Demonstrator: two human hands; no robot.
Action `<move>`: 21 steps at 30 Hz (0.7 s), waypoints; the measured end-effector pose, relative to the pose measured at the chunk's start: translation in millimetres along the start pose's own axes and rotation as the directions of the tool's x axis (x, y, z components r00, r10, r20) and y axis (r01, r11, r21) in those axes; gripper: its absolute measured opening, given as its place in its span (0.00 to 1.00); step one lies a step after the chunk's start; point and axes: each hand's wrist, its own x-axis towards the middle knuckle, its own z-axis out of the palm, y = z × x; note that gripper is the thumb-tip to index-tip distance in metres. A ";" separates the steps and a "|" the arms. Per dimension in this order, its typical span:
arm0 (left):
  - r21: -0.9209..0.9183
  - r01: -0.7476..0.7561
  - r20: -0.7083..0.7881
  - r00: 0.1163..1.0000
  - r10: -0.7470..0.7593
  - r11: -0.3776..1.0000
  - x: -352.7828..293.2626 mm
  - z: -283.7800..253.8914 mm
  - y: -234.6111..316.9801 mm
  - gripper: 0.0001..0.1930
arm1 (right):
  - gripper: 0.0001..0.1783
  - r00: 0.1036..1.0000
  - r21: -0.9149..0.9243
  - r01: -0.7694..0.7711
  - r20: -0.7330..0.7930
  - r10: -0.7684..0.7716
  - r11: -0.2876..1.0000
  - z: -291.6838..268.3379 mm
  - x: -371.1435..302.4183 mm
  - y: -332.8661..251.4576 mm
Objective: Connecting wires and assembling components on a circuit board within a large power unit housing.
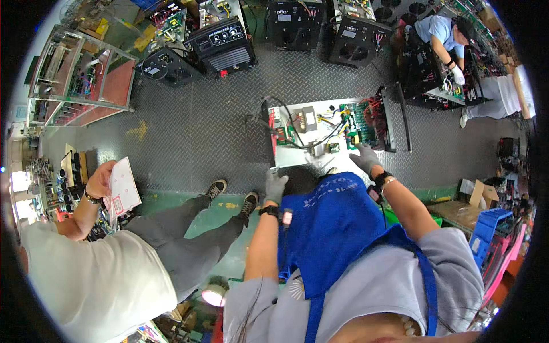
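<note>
The open chassis (291,158) sits at my twelve o'clock on a dark diamond-patterned surface (194,114), its white base plate facing up. My gloved left hand (276,187) is at its seven o'clock corner, just below the black end panel (265,128); I can't tell whether the fingers pinch the edge. My gloved right hand (365,158) is at its four o'clock, fingers a little apart, near the large green circuit board (357,123); whether they touch, I can't tell. A boxy transformer (307,120) stands at the chassis's ten o'clock, with black cable looping beside it. At my nine o'clock a person in a white shirt (97,274) holds a white sheet (124,186). At one o'clock a person in light blue (433,30) bends over another black unit (420,71).
</note>
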 end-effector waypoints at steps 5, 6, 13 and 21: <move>-0.003 -0.146 0.302 0.943 0.140 0.989 -17.2 -20.3 9.2 0.27 | 0.33 0.937 0.079 0.269 0.210 -0.280 0.960 39.0 9.3 -114.7; 0.219 -0.152 0.346 0.936 0.069 0.964 -20.9 7.6 47.3 0.31 | 0.38 0.951 0.030 0.236 0.200 -0.237 0.971 56.3 29.1 -77.7; 0.071 0.107 0.012 0.994 -0.108 0.992 -63.2 -79.3 9.7 0.35 | 0.42 0.961 0.216 0.003 0.270 -0.063 0.976 56.9 11.9 -157.9; 0.248 0.190 -0.049 0.982 -0.184 0.950 -57.8 -203.4 -36.1 0.30 | 0.51 0.926 0.200 -0.312 0.283 0.250 0.929 80.1 37.5 -141.9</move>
